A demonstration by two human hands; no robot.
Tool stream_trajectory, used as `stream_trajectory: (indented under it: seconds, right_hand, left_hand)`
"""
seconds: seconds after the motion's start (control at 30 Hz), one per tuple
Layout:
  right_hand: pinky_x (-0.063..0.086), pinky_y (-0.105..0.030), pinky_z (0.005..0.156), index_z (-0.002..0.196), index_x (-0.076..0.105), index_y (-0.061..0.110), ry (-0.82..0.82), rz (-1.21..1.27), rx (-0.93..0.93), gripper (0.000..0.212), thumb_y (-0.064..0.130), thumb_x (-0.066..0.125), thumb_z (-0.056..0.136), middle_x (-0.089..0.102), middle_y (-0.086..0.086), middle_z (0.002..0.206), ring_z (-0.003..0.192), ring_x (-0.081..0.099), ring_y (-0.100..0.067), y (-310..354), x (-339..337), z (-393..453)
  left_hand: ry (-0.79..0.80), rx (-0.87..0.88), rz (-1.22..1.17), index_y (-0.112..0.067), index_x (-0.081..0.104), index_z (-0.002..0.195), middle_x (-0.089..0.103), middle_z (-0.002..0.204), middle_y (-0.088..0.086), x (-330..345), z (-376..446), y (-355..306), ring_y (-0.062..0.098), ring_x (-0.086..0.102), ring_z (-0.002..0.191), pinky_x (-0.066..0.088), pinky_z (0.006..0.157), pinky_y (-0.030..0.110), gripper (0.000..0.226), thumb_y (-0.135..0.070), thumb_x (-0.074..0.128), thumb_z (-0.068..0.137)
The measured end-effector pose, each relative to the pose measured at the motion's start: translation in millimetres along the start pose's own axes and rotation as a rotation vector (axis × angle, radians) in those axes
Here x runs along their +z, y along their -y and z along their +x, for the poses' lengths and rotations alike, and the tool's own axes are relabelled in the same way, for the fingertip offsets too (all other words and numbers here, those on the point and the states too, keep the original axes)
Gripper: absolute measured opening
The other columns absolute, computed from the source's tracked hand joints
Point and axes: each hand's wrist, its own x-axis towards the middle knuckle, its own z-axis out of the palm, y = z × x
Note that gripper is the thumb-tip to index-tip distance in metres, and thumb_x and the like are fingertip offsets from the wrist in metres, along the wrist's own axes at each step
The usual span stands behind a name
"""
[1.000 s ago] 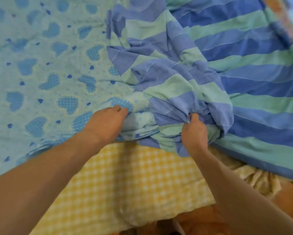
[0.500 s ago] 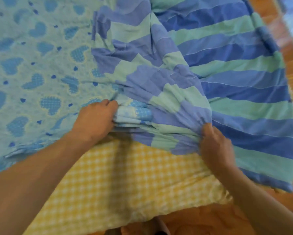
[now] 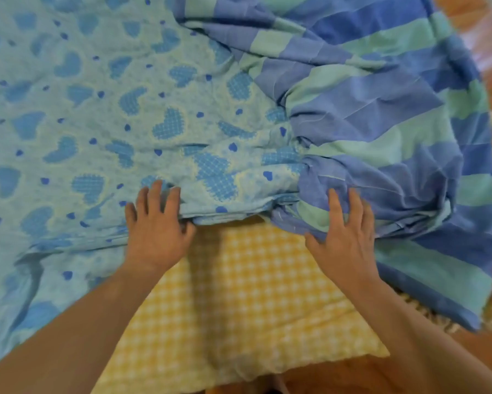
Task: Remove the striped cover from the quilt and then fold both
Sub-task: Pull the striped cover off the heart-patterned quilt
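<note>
Both hands have let go: the left hand (image 3: pixel 156 228) rests flat on the quilt (image 3: pixel 97 123) at lower centre, the right hand (image 3: pixel 344 231) lies spread on the striped cover (image 3: pixel 381 115), now bunched further right, so more quilt is bared.

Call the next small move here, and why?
Probably regrip: the right hand lies with fingers spread on the bunched striped cover, gripping nothing, and the left hand lies on the heart-print quilt edge. The right hand should pinch the bunched cover and pull it further right while the left pins the quilt.

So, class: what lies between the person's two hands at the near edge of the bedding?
Head view: between left hand and right hand lies the heart-print quilt's edge above yellow checked sheet.
</note>
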Motion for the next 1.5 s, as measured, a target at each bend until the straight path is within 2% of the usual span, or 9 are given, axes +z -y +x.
stream_trajectory:
  seconds: [0.13, 0.37, 0.57, 0.77, 0.93, 1.07, 1.23, 1.4, 1.5]
  right_hand:
    - [0.023, -0.065, 0.108, 0.151, 0.022, 0.019, 0.159, -0.181, 0.081, 0.102, 0.051, 0.075, 0.070, 0.019, -0.017, 0.156, 0.140, 0.021, -0.045, -13, 29, 34]
    - [0.045, -0.047, 0.065, 0.085, 0.058, 0.004, -0.041, -0.214, -0.218, 0.023, 0.007, 0.042, 0.068, 0.062, -0.024, 0.072, 0.066, 0.062, -0.043, -4, -67, 109]
    - [0.040, -0.054, 0.089, 0.120, 0.052, 0.001, -0.399, -0.033, -0.149, 0.034, 0.006, 0.039, 0.089, 0.057, -0.030, 0.119, 0.107, 0.055, -0.049, 116, -149, 266]
    - [0.026, -0.057, 0.112, 0.149, 0.036, 0.016, 0.005, -0.201, -0.547, 0.069, 0.041, 0.044, 0.085, 0.026, -0.024, 0.156, 0.138, 0.029, -0.047, 166, -42, 200]
    - [0.045, -0.051, 0.098, 0.125, 0.053, 0.020, 0.296, -0.027, -0.763, 0.047, 0.036, 0.061, 0.082, 0.048, -0.016, 0.136, 0.121, 0.049, -0.038, 106, 32, -6]
    - [0.038, -0.049, 0.107, 0.141, 0.044, 0.022, 0.559, -0.084, -0.478, 0.054, 0.048, 0.047, 0.094, 0.040, -0.009, 0.146, 0.133, 0.041, -0.034, 31, 52, -117]
    - [0.016, -0.050, 0.117, 0.154, 0.007, 0.035, 0.583, -0.322, 0.084, 0.060, 0.049, 0.030, 0.101, 0.005, 0.000, 0.164, 0.149, 0.010, -0.030, -109, 35, -163]
    - [0.053, -0.046, 0.072, 0.146, 0.035, 0.006, 0.975, -0.246, 0.898, 0.051, 0.024, 0.050, 0.101, 0.037, -0.020, 0.150, 0.106, 0.052, -0.038, -201, -6, -181]
    - [0.045, -0.044, 0.095, 0.145, 0.038, 0.003, 0.642, -0.141, 0.835, 0.051, 0.016, 0.051, 0.097, 0.048, -0.021, 0.141, 0.120, 0.053, -0.039, -209, -10, -184]
  left_hand:
    - [0.267, -0.135, 0.126, -0.025, 0.039, 0.142, 0.039, 0.145, 0.013, 18, 1, 45, 0.041, 0.032, 0.137, 0.020, 0.112, 0.065, 0.074, -0.033, 0.075, 0.077]
    - [0.396, 0.060, 0.134, -0.019, 0.047, 0.107, 0.063, 0.104, 0.009, -65, 46, 79, 0.034, 0.063, 0.094, 0.049, 0.073, 0.041, 0.033, -0.035, 0.064, 0.083]
    - [-0.283, -0.419, 0.006, -0.007, 0.045, 0.131, 0.049, 0.130, 0.027, -128, 158, 89, 0.046, 0.048, 0.119, 0.043, 0.091, 0.060, 0.041, -0.022, 0.053, 0.094]
    - [0.061, -0.062, -0.098, -0.026, 0.038, 0.150, 0.023, 0.158, 0.021, -38, 57, 44, 0.044, 0.027, 0.140, 0.033, 0.110, 0.057, 0.065, -0.036, 0.060, 0.090]
    - [0.473, -0.040, -0.332, -0.020, 0.047, 0.138, 0.039, 0.142, 0.011, 21, -135, 54, 0.036, 0.042, 0.128, 0.046, 0.101, 0.043, 0.053, -0.039, 0.060, 0.091]
    - [0.691, 0.116, -0.241, -0.037, 0.006, 0.157, 0.004, 0.165, 0.009, 42, -245, 54, 0.038, 0.006, 0.151, 0.017, 0.121, 0.045, 0.080, -0.073, 0.034, 0.091]
    - [0.699, 0.036, -0.041, -0.031, -0.039, 0.144, -0.037, 0.156, 0.014, 60, -282, 32, 0.041, -0.035, 0.142, -0.009, 0.116, 0.064, 0.099, -0.044, 0.047, 0.098]
    - [0.598, 0.095, -0.029, -0.029, -0.031, 0.150, -0.013, 0.164, 0.016, 63, -273, 2, 0.048, -0.010, 0.148, 0.006, 0.113, 0.070, 0.100, -0.028, 0.053, 0.095]
    - [0.546, 0.234, -0.041, -0.035, -0.006, 0.157, 0.006, 0.163, 0.018, 64, -294, -17, 0.049, 0.003, 0.147, 0.015, 0.111, 0.068, 0.102, -0.027, 0.067, 0.085]
